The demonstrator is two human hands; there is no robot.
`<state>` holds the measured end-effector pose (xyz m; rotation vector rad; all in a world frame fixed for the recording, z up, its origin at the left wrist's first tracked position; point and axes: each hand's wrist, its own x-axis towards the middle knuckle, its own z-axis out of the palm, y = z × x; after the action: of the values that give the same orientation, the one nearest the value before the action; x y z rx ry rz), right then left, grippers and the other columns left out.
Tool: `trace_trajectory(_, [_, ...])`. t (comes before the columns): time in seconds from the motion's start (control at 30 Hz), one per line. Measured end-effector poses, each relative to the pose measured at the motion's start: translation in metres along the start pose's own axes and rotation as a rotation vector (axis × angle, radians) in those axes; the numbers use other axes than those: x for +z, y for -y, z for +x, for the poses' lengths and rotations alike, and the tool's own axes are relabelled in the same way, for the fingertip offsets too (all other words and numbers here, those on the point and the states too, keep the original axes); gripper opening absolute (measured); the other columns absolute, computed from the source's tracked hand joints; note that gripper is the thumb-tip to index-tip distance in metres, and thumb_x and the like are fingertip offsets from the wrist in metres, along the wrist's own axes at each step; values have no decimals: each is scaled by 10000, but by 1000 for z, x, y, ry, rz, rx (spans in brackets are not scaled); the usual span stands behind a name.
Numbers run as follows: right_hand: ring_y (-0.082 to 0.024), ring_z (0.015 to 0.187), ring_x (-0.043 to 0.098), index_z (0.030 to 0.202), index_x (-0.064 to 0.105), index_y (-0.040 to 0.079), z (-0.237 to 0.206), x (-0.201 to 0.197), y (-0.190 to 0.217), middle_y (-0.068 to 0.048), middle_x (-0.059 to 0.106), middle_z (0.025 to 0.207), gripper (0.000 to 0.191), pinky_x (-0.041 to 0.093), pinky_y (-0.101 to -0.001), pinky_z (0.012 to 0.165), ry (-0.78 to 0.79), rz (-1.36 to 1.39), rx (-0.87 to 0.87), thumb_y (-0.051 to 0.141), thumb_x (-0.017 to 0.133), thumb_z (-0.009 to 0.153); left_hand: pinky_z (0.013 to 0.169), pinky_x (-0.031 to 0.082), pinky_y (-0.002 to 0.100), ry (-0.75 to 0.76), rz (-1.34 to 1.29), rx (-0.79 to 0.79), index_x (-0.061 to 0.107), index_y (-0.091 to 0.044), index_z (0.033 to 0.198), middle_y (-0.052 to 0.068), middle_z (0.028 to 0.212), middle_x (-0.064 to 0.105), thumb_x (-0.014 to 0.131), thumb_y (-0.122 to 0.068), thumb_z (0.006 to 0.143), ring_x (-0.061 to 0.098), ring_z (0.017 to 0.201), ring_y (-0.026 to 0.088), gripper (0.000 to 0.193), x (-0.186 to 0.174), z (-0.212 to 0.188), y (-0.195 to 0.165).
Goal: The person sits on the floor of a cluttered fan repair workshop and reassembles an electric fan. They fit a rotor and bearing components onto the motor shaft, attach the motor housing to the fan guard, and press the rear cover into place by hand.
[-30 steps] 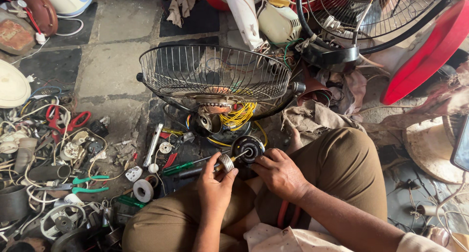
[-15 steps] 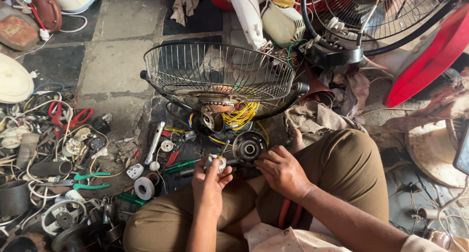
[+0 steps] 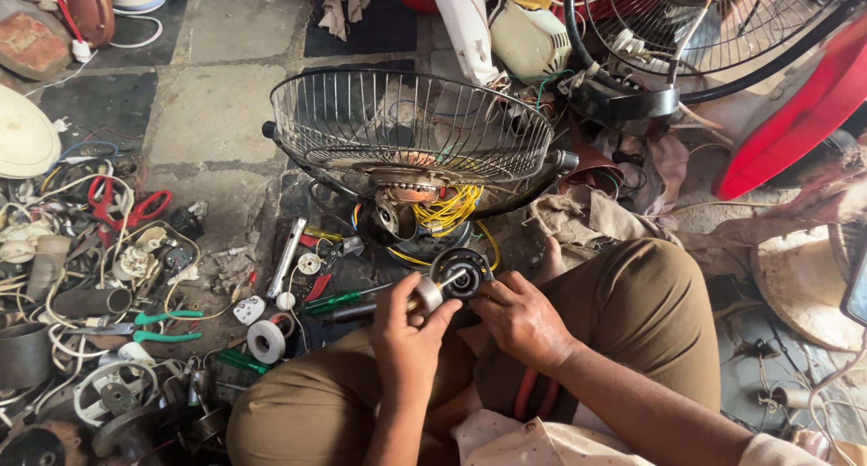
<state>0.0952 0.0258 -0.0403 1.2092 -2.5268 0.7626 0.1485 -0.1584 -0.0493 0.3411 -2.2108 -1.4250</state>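
Down at the lap, the left hand (image 3: 408, 332) pinches a small metal bushing (image 3: 428, 294) on the shaft of a round black motor part (image 3: 461, 273), which the right hand (image 3: 518, 320) clasps, below the wire fan guard (image 3: 411, 127).

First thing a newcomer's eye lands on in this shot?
Probably the wire fan guard at top centre, lying on the stone floor with yellow wires bunched under it. Just below, the left hand and right hand hold a round black fan motor part with a metal shaft. A red fan blade stands at the right edge.
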Motion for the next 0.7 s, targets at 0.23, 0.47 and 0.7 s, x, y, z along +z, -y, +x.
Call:
trace_trajectory(0.23, [-270, 929, 589, 993, 724, 85, -1, -1, 0, -57, 653, 1040, 244, 521, -376, 841, 4, -25, -31, 93, 715, 749, 791, 569, 407, 105, 264, 257, 607, -70, 1214, 138, 1119, 646, 891, -207, 748, 666, 998, 341, 562, -7, 7, -26])
trace_trajectory(0.47, [-271, 923, 589, 986, 720, 78, -2, -2, -2, -61, 643, 1031, 223, 518, -378, 837, 7, -15, -23, 99, 726, 764, 822, 570, 412, 135, 341, 294, 612, -106, 1220, 125, 1185, 626, 867, -156, 737, 668, 1039, 333, 548, -4, 0, -26])
trace_trajectory(0.7, [-275, 967, 595, 996, 711, 67, -2, -4, -1, -69, 638, 1063, 274, 520, -394, 884, 25, -62, -80, 135, 688, 731, 862, 547, 422, 236, 411, 312, 602, -111, 1236, 122, 1187, 605, 843, -134, 758, 652, 1057, 332, 536, -6, 2, -29])
